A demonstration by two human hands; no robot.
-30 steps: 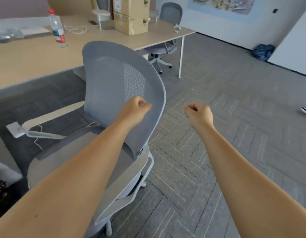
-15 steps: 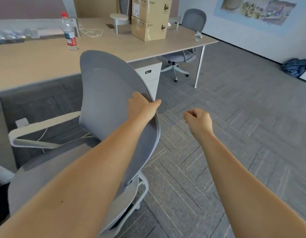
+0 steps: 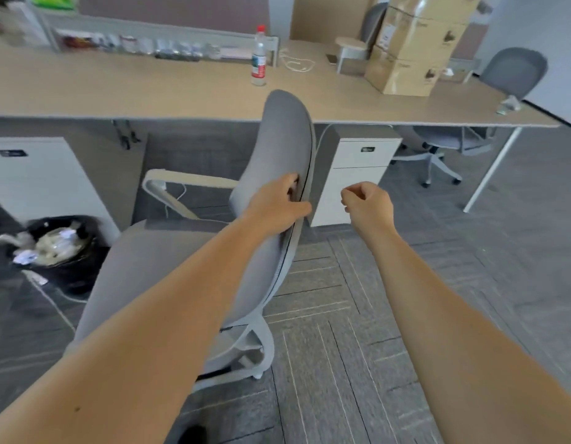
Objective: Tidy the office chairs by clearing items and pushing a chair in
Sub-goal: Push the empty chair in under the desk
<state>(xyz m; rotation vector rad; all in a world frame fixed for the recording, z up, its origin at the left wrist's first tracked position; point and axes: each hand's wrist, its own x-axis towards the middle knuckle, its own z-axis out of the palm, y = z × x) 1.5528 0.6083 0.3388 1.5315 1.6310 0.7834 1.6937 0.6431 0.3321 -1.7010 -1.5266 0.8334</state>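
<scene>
Fingers of our left hand (image 3: 277, 203) grip the side edge of one grey chair (image 3: 277, 145) facing the counter (image 3: 149, 91), our right hand (image 3: 367, 203) curled empty beside it, and beyond we count two more chairs, one half hidden behind boxes (image 3: 415, 43).

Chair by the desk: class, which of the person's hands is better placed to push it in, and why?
The left hand, most likely. Its fingers already curl round the edge of the chair back, which faces the desk. The right hand is curled in the air beside the chair, touching nothing.
</scene>
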